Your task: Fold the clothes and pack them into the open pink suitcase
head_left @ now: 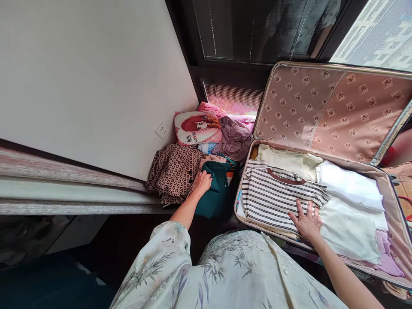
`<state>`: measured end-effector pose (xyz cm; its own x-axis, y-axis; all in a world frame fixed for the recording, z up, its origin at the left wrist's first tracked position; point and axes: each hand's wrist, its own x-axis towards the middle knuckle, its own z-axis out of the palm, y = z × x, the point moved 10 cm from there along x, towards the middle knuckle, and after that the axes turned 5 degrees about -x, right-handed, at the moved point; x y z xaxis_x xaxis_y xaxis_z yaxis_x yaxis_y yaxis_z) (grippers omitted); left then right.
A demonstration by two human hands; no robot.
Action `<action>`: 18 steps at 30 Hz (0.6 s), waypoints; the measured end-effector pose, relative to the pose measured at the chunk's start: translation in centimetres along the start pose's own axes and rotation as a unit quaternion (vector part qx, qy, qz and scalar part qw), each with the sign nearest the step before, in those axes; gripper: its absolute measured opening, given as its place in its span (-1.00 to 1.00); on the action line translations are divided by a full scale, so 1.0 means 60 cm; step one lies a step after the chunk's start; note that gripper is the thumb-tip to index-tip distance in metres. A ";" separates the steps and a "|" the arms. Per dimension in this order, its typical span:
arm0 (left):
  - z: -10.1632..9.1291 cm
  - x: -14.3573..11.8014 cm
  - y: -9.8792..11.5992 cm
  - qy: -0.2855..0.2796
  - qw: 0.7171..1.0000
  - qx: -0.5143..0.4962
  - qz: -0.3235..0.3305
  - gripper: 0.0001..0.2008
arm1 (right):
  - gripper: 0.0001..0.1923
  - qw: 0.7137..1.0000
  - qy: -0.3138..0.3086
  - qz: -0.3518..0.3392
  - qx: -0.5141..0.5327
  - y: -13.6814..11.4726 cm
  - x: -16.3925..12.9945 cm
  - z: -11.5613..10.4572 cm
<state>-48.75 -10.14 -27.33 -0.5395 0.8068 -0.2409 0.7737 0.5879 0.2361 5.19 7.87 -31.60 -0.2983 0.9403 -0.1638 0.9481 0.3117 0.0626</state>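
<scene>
My left hand reaches into the pile of clothes beside the suitcase, its fingers curled on a dark green garment. Left of it lies a brown patterned garment, bunched up. My right hand rests flat with its fingers spread on the lower right of a striped shirt. That shirt lies in the open suitcase, over other folded clothes. To its right are a folded white garment and a pale garment. A cream garment shows behind the shirt.
A pink cushion with a cartoon figure leans near the wall socket. Beside it is a crumpled mauve cloth. The raised suitcase lid stands against the dark window frame. A curtain hangs at the left.
</scene>
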 end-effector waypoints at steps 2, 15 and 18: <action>-0.011 0.003 0.017 0.024 0.999 -0.021 0.029 -0.74 | -0.17 1.000 -0.003 -0.002 -0.006 -0.001 0.000 -0.001; -0.152 -0.010 0.085 0.099 0.965 -0.219 0.110 -0.75 | -0.18 1.000 -0.007 -0.001 0.006 -0.002 0.001 -0.004; -0.252 -0.054 0.109 0.153 0.908 -0.344 0.183 -0.69 | -0.17 1.000 -0.006 0.001 0.019 -0.001 0.003 -0.002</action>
<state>-46.96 -8.05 -10.75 -0.4366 0.8720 0.2211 0.5858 0.0890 0.8056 5.05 8.00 -31.54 -0.2955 0.9392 -0.1751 0.9521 0.3045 0.0264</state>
